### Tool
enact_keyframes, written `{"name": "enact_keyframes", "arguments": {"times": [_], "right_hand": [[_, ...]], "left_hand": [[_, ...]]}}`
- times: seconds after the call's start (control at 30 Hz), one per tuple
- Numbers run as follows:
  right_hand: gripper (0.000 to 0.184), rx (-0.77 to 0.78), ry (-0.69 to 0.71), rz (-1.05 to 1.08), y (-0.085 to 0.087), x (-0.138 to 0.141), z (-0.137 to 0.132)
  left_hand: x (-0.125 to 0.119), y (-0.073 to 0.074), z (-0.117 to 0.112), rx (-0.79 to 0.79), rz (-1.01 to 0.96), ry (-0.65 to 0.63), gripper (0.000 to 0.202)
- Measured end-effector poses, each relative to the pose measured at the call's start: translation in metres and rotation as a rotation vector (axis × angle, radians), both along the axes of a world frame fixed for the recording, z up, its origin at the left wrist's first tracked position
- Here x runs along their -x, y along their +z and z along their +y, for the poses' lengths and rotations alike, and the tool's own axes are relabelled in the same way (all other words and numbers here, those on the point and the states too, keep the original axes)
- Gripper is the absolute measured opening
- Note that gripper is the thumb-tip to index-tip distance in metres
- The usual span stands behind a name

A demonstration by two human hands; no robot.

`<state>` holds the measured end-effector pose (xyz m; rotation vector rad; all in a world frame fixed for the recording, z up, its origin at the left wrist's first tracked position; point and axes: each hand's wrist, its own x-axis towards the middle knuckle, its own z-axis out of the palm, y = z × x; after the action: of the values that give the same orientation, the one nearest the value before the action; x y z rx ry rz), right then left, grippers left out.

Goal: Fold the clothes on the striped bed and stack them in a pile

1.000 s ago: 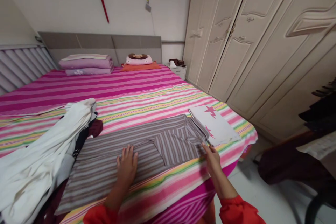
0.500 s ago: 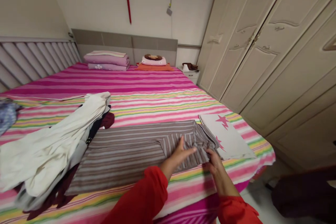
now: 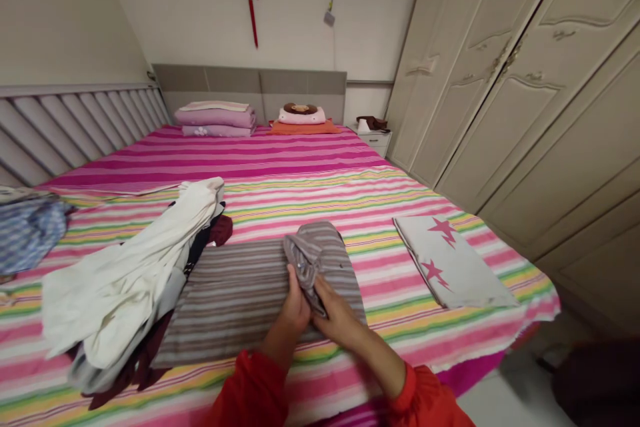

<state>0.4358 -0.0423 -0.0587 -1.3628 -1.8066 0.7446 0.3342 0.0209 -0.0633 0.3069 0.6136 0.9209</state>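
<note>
A grey-brown striped shirt [image 3: 230, 307] lies partly folded on the bed, its right end doubled over toward the middle. The folded-over edge, bunched and raised like a collar, is between my two hands. My left hand [image 3: 296, 307] grips that edge from the left with its thumb up. My right hand [image 3: 337, 313] closes on the edge from the right, its fingers against the cloth. Some fingertips of both hands are hidden in the folds. Right of the shirt lies a folded light grey garment with pink stars [image 3: 460, 267], apart from it.
A loose heap of clothes, with a white garment [image 3: 130, 267] on top, touches the shirt's left side. Farther left is a blue checked cloth [image 3: 33, 227]. Folded bedding [image 3: 217, 119] and a small pillow stack [image 3: 303, 119] stand by the headboard. A wardrobe [image 3: 520, 113] lines the right.
The shirt's right end has been folded leftward over its body, away from the starred garment. Both hands have moved left with it and come closer together.
</note>
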Motion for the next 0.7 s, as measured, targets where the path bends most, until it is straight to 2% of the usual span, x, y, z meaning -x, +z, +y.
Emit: {"name": "enact_keyframes", "arguments": {"times": [0.1, 0.17, 0.27, 0.33, 0.4, 0.47, 0.6, 0.7], "right_hand": [[0.091, 0.041, 0.059, -0.028, -0.009, 0.007, -0.014], [0.078, -0.002, 0.015, -0.032, -0.005, 0.002, -0.019], [0.048, -0.107, -0.179, -0.069, 0.009, -0.012, -0.017], [0.044, -0.181, -0.324, -0.139, 0.014, -0.022, -0.012], [0.047, -0.213, -0.416, -0.251, 0.012, -0.027, -0.007], [0.052, -0.161, -0.4, -0.381, 0.001, -0.028, -0.004], [0.061, 0.023, -0.229, -0.559, -0.025, -0.02, -0.002], [0.057, 0.017, -0.234, -0.568, -0.026, -0.018, -0.002]], "left_hand": [[0.022, -0.007, 0.002, 0.067, -0.002, 0.014, 0.066], [0.026, -0.006, 0.004, 0.062, 0.05, -0.004, 0.055], [0.023, -0.001, 0.012, 0.031, 0.192, -0.02, 0.023], [0.022, 0.001, 0.017, 0.019, 0.253, 0.0, 0.021], [0.026, -0.002, 0.019, 0.016, 0.282, 0.034, 0.027], [0.034, -0.007, 0.019, 0.016, 0.318, 0.068, 0.03], [0.051, -0.017, 0.02, -0.021, 0.393, 0.095, 0.036], [0.062, -0.018, 0.031, -0.164, 0.556, 0.147, 0.048]]}}
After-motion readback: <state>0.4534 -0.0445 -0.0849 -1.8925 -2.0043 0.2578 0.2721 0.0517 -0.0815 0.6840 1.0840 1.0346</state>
